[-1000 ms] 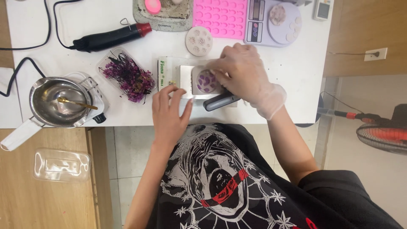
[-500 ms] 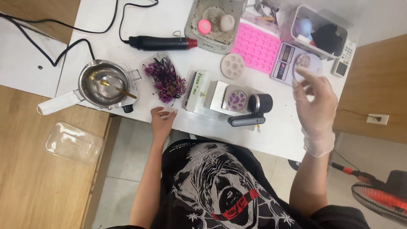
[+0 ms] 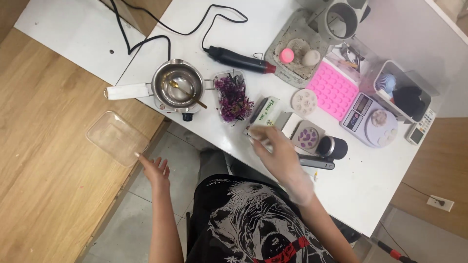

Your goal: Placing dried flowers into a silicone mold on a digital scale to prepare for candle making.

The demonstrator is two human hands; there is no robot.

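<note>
While the left hand reaches off the table edge, fingers spread, its index tip touches the near corner of a clear plastic lid lying on the wooden surface to the left, w/ nothing gripped. Right hand, in a thin clear glove and blurred, hovers over the white table near the front edge; fingers look loosely curled by a small green-and-white box, but can't tell whether it pinches the box or just covers its near end.

Just right of that hand sits a square mould w/ purple bits, and beside it a black cylinder-shaped tool lying on its side. Left of the box: a clear tray of dried purple flowers, then a metal pot on a small heater, spoon inside, white handle pointing left. Farther back: black heat gun w/ cord, grey tray holding a pink and a pale ball, round white mould, pink silicone mould, digital scale, and a clear bin at the right edge.

Between left hand and table stuff: only bare floor tile and the table's edge.
</note>
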